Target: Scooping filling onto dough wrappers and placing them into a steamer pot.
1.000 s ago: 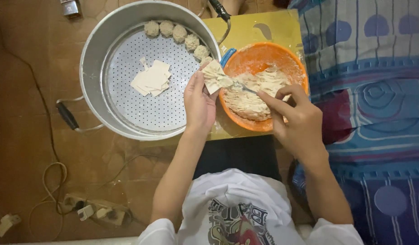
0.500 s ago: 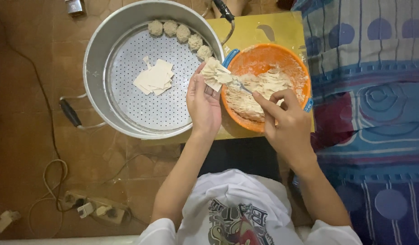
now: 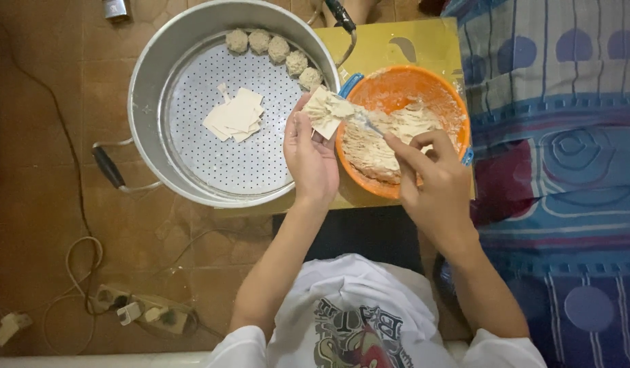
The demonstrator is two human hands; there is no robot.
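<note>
Brown tiled floor, left hand [image 3: 312, 155] still cupping wrapper [image 3: 326, 112], right hand [image 3: 434, 184] now spooning filling with utensil [image 3: 366, 123].

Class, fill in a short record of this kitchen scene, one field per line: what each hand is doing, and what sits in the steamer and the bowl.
Left hand: holds a square wrapper, palm up
Right hand: holds a utensil, its tip on the wrapper
Orange bowl: pale filling
Steamer tray: five finished dumplings along the rim, a stack of wrappers

A power strip [image 3: 148, 312] lies beside patterned cloth [image 3: 560, 170].
</note>
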